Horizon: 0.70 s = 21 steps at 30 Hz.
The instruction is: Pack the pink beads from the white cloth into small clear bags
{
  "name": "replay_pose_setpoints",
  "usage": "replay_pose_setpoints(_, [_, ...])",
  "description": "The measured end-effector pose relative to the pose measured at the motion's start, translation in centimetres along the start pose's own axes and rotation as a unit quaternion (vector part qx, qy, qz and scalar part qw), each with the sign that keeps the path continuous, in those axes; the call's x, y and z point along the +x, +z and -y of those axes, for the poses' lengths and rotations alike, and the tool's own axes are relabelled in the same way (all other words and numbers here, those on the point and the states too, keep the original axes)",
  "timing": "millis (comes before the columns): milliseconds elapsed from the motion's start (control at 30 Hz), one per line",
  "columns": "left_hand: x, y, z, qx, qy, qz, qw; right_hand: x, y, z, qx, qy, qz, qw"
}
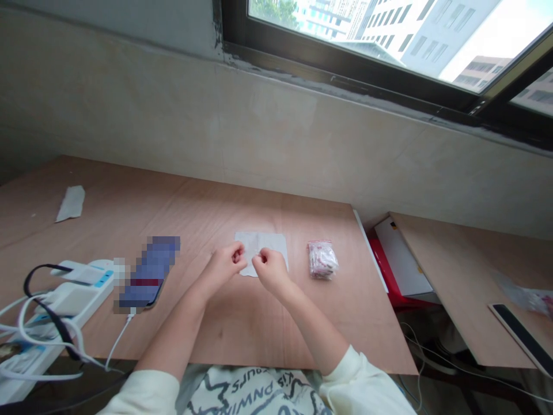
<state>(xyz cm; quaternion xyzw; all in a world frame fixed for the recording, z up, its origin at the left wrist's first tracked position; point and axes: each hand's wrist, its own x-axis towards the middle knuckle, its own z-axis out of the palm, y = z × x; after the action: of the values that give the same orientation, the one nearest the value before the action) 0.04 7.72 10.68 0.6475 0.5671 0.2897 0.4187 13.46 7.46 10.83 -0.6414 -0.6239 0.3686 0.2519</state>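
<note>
My left hand is closed, its fingers curled in at the left edge of a thin white sheet on the tabletop. Opposite it, my right hand is also closed, with thumb and fingers pressed together over the sheet's lower right part. A small gap separates the two hands. Whatever either one pinches is hidden or too small to make out. To the right of the sheet lies a clear zip bag with a red top edge and whitish and reddish contents that I cannot identify.
A charging phone, partly pixelated, lies left of my hands, beside a white power strip tangled with cables. A torn paper piece is at the far left. Across a gap on the right stands another wooden table bearing a flat dark-topped object.
</note>
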Motion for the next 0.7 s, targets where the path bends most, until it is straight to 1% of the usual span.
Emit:
replay_pose_setpoints(100, [0.3,-0.7,0.6,0.043,0.001,-0.023,0.999,0.1,-0.2,-0.3,-0.015,0.008,0.003,1.000])
replay_pose_setpoints(200, [0.0,-1.0,0.5,0.109,0.020,-0.016,0.994,0.1,0.0,-0.2,-0.006,0.008,0.022,1.000])
replay_pose_setpoints(267, [-0.5,-0.8,0.1,0.129,0.034,-0.013,0.991,-0.1,0.3,0.1,0.015,-0.004,0.043,0.999])
replay_pose_setpoints(400, [-1.4,-0.1,-1.0,0.115,0.074,0.013,0.991,-0.6,0.5,0.5,0.054,-0.021,0.098,0.993])
replay_pose_setpoints(467, [-1.5,0.2,-1.0,0.108,0.085,0.026,0.990,-0.8,0.5,0.4,0.066,-0.017,0.112,0.991])
replay_pose_setpoints(600, [-1.4,0.2,-0.8,0.120,0.098,-0.003,0.988,-1.3,0.2,-0.3,0.083,0.015,0.101,0.991])
replay_pose_setpoints(633, [-1.5,0.0,-0.8,0.118,0.101,0.002,0.988,-1.3,0.2,-0.5,0.086,0.023,0.099,0.991])
replay_pose_setpoints(700, [-1.7,-0.4,-0.9,0.108,0.103,0.041,0.988,-1.2,0.2,-0.8,0.095,0.035,0.095,0.990])
